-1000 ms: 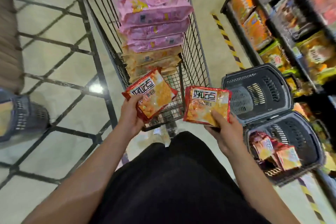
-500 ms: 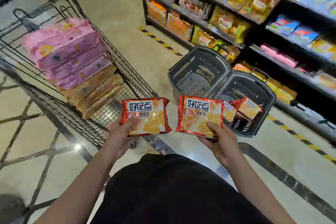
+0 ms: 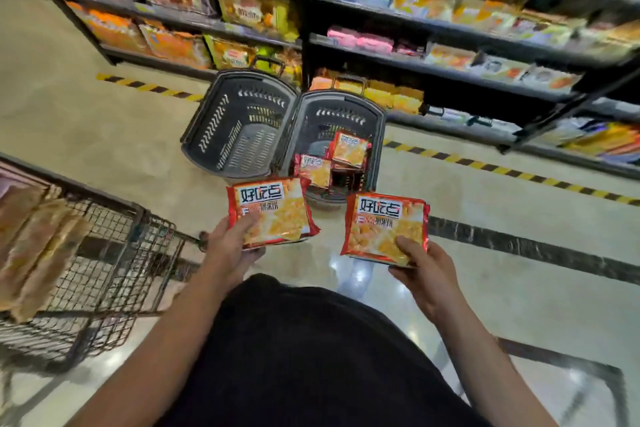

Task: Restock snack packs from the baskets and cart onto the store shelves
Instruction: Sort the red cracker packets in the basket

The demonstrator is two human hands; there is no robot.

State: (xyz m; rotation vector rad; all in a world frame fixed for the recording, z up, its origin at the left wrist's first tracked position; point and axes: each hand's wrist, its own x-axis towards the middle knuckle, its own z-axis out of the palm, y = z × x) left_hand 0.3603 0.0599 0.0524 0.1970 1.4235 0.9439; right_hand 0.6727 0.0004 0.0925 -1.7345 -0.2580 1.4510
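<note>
Before the shelves (image 3: 433,61), head view: the left hand (image 3: 228,250) grips one red snack pack (image 3: 272,210) by its lower left corner, thumb on its face, and the right hand (image 3: 427,274) grips a second pack (image 3: 386,227) by its lower right corner, fingers clamped on each. Half a second ago the cart (image 3: 114,253) filled the left of the view; now it sits at the left edge and the shelves face the person. Two baskets (image 3: 242,121) stand on the floor between; the right basket (image 3: 375,121) holds more packs. Judged: carrying underway, shelving next.
</note>
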